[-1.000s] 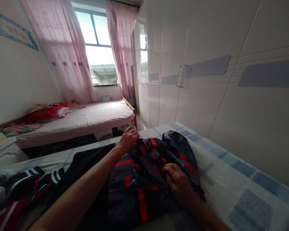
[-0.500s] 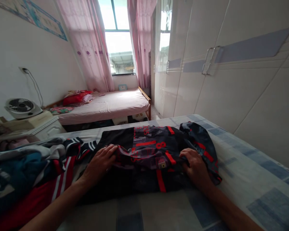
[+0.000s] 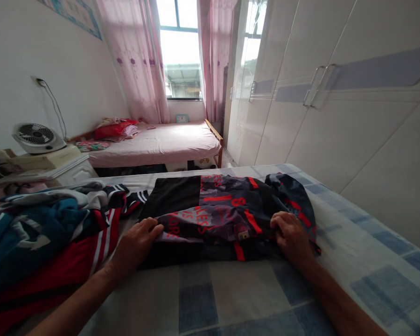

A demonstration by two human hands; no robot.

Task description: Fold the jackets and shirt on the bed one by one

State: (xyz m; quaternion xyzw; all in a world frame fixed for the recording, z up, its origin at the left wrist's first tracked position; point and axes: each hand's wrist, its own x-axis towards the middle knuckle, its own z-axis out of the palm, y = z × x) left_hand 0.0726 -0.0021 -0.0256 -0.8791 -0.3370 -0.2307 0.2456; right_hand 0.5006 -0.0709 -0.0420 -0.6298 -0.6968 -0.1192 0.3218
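A black and dark grey long-sleeved top [image 3: 182, 191] with red lettering and red bars lies on the checked bed sheet in front of me. One sleeve [image 3: 210, 221] is laid lengthwise across its body. My left hand [image 3: 142, 238] pinches the left end of that sleeve between thumb and fingers. On the other side, my right hand [image 3: 289, 235] has its fingers curled closed on the top's right part, beside a bunched section with red stripes. The cloth inside both grips is mostly hidden.
A heap of clothes [image 3: 56, 228], teal, grey and red, lies on the bed at left. The blue and white checked sheet [image 3: 245, 298] extends toward me. Beyond stand a pink-covered bed [image 3: 168, 142], a small fan [image 3: 38, 136] and a white wardrobe [image 3: 364, 140] along the right.
The sleeve, bunched before, is now drawn out flatter to the left. My left hand has moved slightly left and down, my right slightly right. The camera view has tilted down.
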